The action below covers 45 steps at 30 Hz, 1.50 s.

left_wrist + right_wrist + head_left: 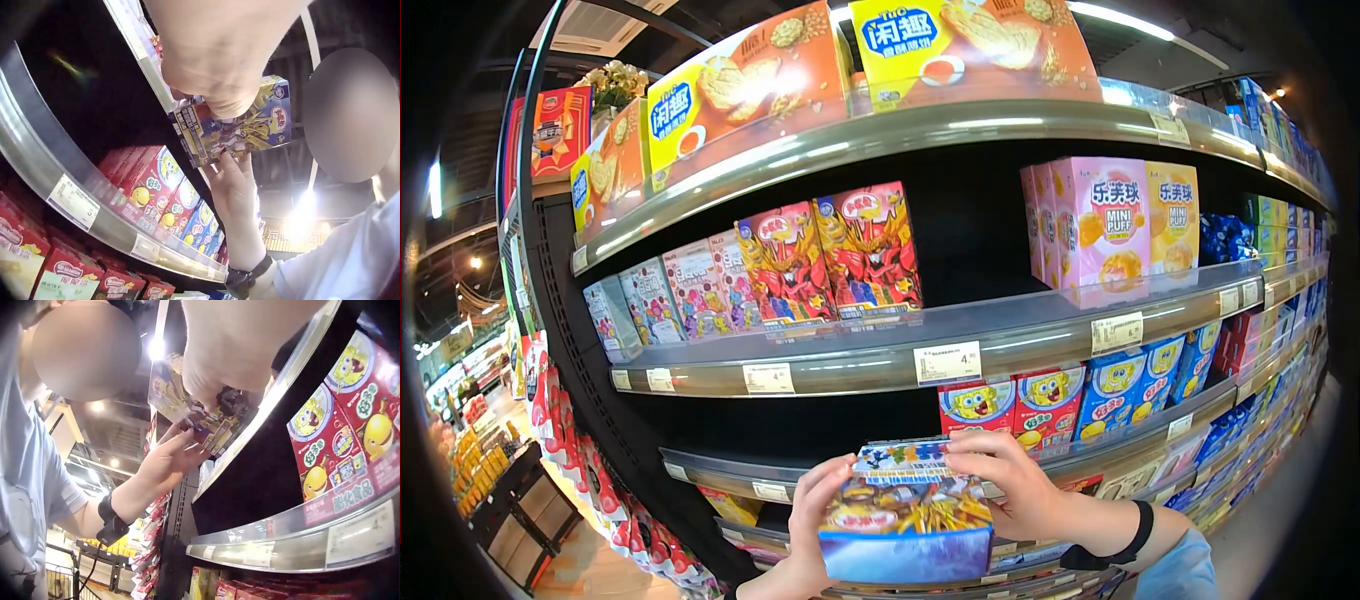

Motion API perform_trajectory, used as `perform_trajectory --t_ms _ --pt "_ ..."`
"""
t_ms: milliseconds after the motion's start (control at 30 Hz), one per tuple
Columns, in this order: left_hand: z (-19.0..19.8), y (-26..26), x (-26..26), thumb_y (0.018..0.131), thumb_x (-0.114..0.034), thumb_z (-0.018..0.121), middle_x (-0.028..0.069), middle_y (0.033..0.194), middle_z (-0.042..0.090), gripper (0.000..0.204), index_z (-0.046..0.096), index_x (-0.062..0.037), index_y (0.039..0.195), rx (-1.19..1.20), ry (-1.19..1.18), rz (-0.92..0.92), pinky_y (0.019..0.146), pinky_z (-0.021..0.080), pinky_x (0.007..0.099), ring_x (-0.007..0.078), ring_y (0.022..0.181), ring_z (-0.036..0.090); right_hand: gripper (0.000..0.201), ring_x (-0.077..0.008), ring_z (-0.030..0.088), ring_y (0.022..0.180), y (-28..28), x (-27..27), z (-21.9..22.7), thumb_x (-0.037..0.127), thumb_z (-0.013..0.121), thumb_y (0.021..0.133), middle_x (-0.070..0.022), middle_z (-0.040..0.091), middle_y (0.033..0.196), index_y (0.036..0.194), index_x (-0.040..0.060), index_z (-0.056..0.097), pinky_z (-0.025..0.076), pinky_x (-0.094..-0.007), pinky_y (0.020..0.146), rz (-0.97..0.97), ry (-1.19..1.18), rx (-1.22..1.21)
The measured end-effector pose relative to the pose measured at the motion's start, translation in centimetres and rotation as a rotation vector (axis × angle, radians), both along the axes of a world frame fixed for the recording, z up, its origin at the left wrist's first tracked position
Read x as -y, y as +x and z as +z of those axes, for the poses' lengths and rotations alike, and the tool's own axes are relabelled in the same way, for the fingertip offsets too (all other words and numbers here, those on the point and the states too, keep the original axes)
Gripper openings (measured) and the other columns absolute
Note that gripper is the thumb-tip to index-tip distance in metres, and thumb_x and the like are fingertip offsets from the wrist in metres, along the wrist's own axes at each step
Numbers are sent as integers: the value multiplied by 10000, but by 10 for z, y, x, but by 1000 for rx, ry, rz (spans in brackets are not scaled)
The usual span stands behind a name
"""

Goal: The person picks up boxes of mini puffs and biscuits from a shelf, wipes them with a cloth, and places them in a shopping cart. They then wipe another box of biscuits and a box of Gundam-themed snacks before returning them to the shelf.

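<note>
Both hands hold a colourful snack box [905, 512] with a blue lower edge, tilted in front of the shelves. On its left side my left hand [812, 515] grips the box, fingers at the upper corner. Opposite, my right hand [1008, 492] holds the right side, with its fingers over the top edge. In the left wrist view the box [265, 128] shows a robot-like figure and yellow lettering, and the right hand [230, 187] supports it from below. The right wrist view has the left hand [167, 464] with its fingers against the box's underside.
Red robot-print boxes [868, 250] stand on the middle shelf beside pale cartoon boxes [695, 290]. Pink Mini Puff boxes [1100, 225] are further right. SpongeBob boxes [1048, 408] line the shelf below, behind a price-tag rail [850, 372]. Yellow cracker boxes [980, 50] fill the top shelf.
</note>
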<state>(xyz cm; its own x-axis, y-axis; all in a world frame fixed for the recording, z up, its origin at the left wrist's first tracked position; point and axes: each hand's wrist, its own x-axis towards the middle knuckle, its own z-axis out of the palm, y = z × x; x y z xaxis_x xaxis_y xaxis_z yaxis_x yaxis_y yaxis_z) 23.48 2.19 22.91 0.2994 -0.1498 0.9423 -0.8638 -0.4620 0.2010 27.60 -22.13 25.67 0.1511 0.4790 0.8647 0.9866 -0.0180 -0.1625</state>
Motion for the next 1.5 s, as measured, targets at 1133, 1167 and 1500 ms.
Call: perform_trajectory --t_ms 1133,1167,1500 --pt "-38 -21 2 903 -505 429 140 901 594 525 525 -61 1166 -1131 -1318 -1350 539 450 310 244 686 527 409 -355 521 1114 2 -51 -13 -14 606 756 -151 517 1297 1159 56 588 428 -441 933 184 -153 3" --pt "-39 -21 2 907 -505 421 148 906 596 529 523 -57 1169 -1111 -1327 -1389 529 446 305 242 680 524 409 -358 522 1110 2 -53 -13 -24 601 750 -153 518 1297 1151 53 586 429 -443 932 190 -155 6" --pt "-48 -27 9 957 -392 423 199 953 558 474 494 36 1147 -1010 -1461 -1545 614 537 331 268 796 526 402 -388 481 1183 5 -60 -20 -38 576 784 -179 497 1316 1178 42 556 397 -450 982 201 -199 -100"
